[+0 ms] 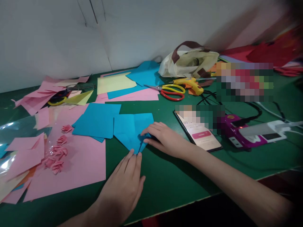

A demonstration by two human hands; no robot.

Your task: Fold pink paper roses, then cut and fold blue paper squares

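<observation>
A blue sheet of paper with creases lies on the green table, its near corner pointing toward me and its sides partly folded in. My left hand lies flat, fingers stretched out, with the fingertips pressing on that near corner. With thumb and fingers, my right hand pinches the folded right edge of the same sheet. Left of it rests a stack of blue squares, partly on a large pink sheet. Several folded pink paper roses sit on the pink sheet.
Red-and-yellow-handled scissors and a yellow glue gun lie behind. A phone and a purple power strip with cables are on the right. A cloth bag stands by the wall. Paper scraps crowd the left.
</observation>
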